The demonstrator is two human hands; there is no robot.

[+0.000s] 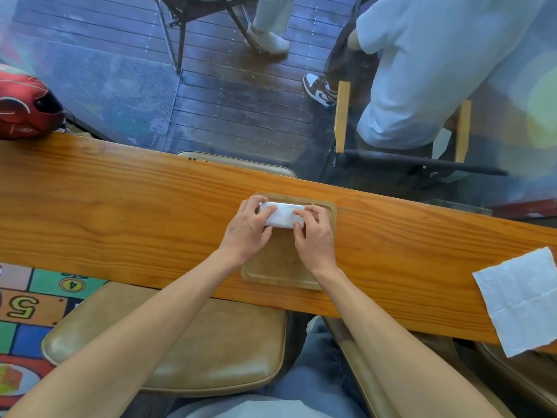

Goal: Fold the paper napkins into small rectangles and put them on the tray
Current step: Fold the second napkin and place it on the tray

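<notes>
While the folded napkin point(281, 214) lies at the far end of the wooden tray point(278, 267), the left hand point(247, 229) pinches its left end; the right hand point(315, 233) pinches its right end; an unfolded napkin point(521, 300) lies well apart on the table point(120, 212).

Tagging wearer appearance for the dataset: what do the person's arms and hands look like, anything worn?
Both forearms are bare up to the frame edge, with no sleeves visible. The left hand and right hand wear no gloves, and no rings, watch or wristbands show. Lower down, blue jeans cover the lap.
</notes>
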